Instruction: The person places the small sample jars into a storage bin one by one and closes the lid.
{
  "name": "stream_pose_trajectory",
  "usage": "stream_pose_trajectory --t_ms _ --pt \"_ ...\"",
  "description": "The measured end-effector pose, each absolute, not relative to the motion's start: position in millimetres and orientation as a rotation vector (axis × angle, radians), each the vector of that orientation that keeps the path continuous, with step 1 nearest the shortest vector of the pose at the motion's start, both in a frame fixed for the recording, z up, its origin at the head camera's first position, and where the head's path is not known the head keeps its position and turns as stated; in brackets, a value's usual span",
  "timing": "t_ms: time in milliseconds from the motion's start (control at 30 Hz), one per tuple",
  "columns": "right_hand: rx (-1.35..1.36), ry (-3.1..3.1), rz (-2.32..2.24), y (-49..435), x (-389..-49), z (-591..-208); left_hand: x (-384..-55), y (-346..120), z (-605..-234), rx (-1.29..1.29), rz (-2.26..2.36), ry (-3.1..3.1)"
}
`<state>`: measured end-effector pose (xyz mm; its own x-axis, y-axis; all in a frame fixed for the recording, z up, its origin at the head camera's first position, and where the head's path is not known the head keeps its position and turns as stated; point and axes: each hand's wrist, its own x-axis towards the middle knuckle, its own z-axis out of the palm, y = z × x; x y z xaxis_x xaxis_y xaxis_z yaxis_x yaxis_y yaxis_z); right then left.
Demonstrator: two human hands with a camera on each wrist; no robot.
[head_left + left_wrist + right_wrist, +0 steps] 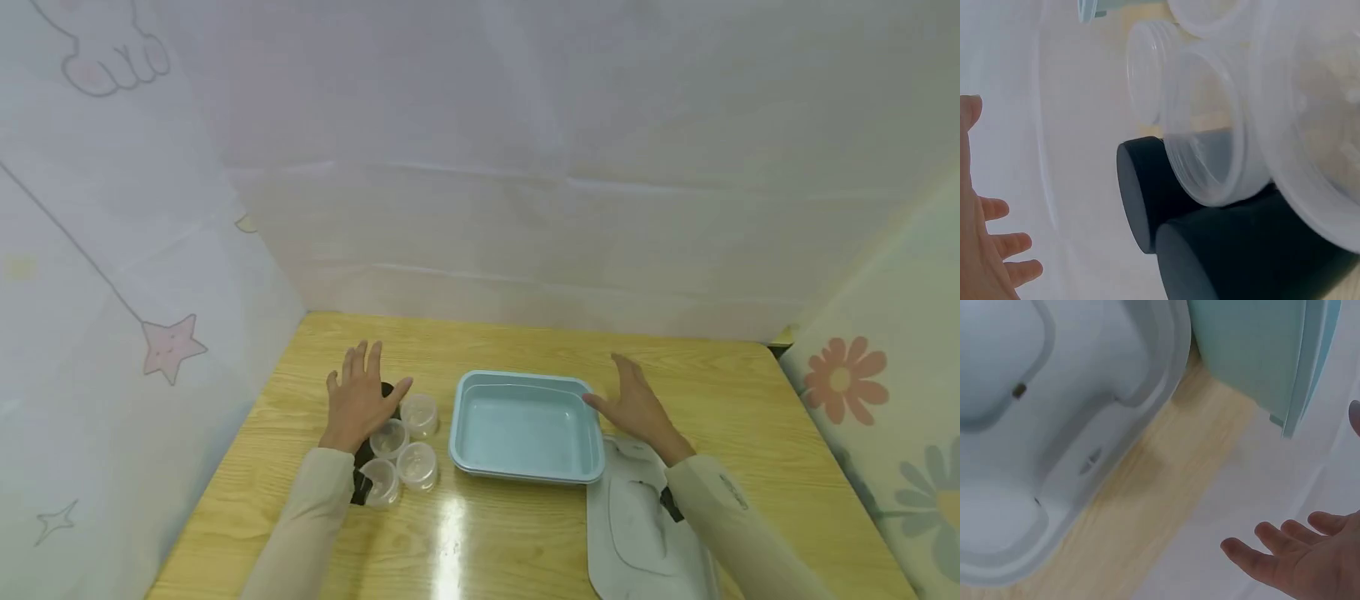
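My left hand (358,408) is held over the left of the table, fingers spread and holding nothing. Close beside it stand several clear plastic jars (417,467), without lids, and black cylinders (1260,244) partly hidden by the hand and sleeve. A light blue rectangular tray (525,433), apparently stacked on another, sits between the hands with nothing in it. By its right end is my right hand (637,410), fingers extended and thumb overlapping the rim in the head view; it grips nothing.
A pale grey molded plastic lid (637,517) lies at the front right, under the right forearm and against the tray's corner. The wooden table (480,542) is enclosed by white printed sheets (525,233) at the back and both sides.
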<state>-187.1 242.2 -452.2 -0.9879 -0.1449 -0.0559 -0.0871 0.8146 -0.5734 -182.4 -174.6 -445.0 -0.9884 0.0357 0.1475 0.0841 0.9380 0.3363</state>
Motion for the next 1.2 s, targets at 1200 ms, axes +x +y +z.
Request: stream_pose_trajectory --t_ms 1200 --pt "0.186 2.352 -1.491 230.6 -166.7 -468.0 -86.6 -175.9 -476.7 0.18 -0.996 -2.652"
